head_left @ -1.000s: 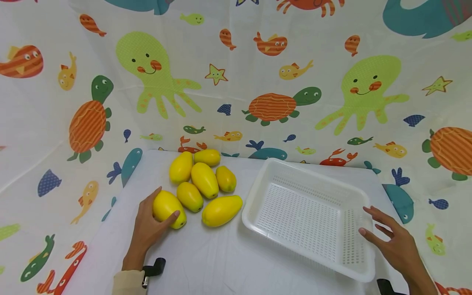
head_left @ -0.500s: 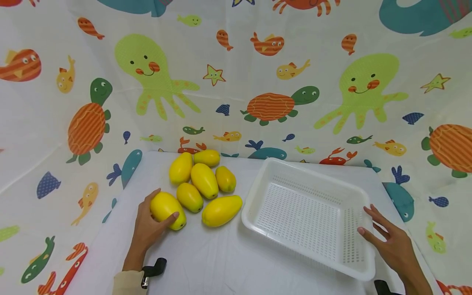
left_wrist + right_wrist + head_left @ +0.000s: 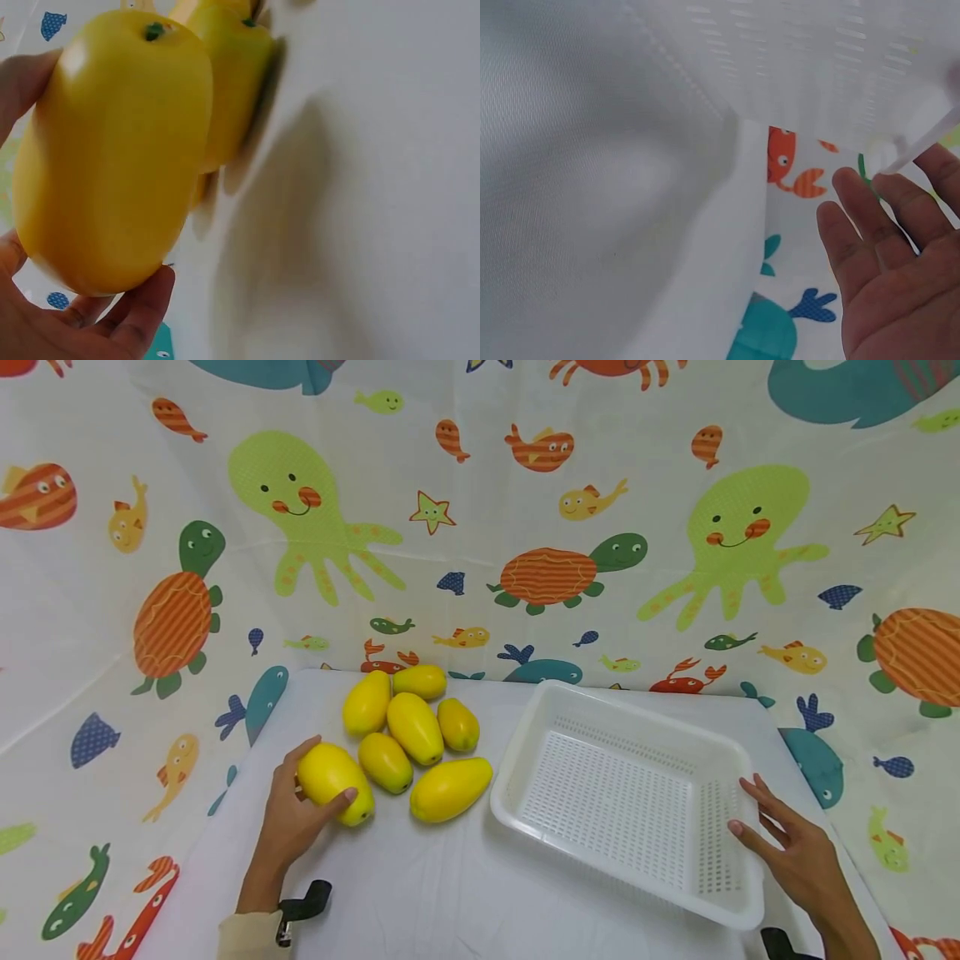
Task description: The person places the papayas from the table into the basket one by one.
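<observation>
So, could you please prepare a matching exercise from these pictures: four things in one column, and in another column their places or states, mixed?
Column one:
1. left hand
2. right hand
3. basket
4. backdrop

Column two:
A. printed with sea animals
B. holding a yellow fruit
C. at one short side of the basket
D. white, full of small holes

Right pairs: 1-B, 2-C, 3-D, 4-A.

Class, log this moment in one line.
left hand: grips yellow fruit | right hand: at rim of basket | six more fruits: on table
</observation>
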